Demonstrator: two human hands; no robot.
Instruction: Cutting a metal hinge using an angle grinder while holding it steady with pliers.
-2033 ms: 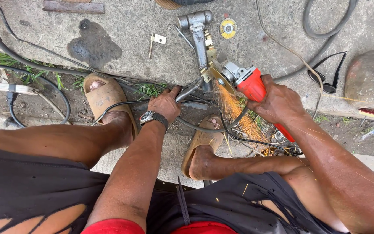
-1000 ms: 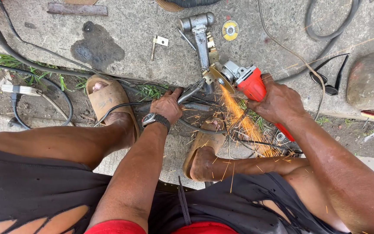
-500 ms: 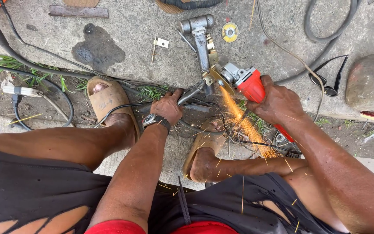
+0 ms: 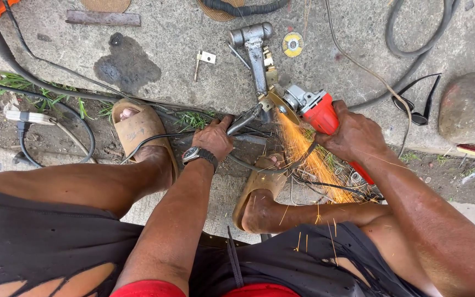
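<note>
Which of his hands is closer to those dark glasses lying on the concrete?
Right. The right hand, gripping the red angle grinder, sits just left of the dark glasses. The left hand, holding pliers, lies farther left, beyond the grinder.

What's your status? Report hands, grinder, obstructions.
Left hand clamped on locking pliers, pinning the metal piece. Right hand grips red angle grinder, sparks flying. Cables underneath, by sandalled foot.

Cables (image 4: pixel 281 168) and sparks (image 4: pixel 309 159) between hands; apparently bare concrete (image 4: pixel 166 33) beyond.
</note>
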